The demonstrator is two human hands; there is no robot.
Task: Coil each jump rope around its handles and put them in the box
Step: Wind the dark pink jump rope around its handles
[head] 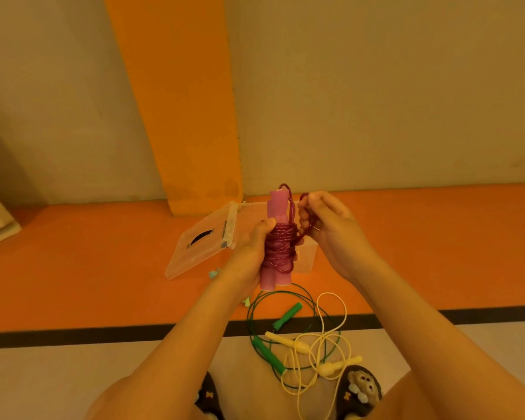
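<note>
Pink jump rope (278, 250): two pink handles (275, 209) held side by side and upright, with dark red cord wound many times round their middle.
Left hand (249, 253): clamped round the bundle, thumb laid across the coils.
Right hand (331, 228): just right of the bundle, fingers pinching the loose loop (301, 218) of cord near the handle tops. The two hands are close together, joined by the cord.
Box (305, 257): clear plastic, on the orange floor (103, 268) directly beyond the hands and largely hidden by them. Its lid (200, 247) lies open to the left of the left hand.
Green jump rope (287, 318) and yellow jump rope (287, 341): uncoiled, tangled over one another on the floor below the hands, between the forearms.
Slippers (361, 386): patterned, nearest the camera, beneath the right forearm.
</note>
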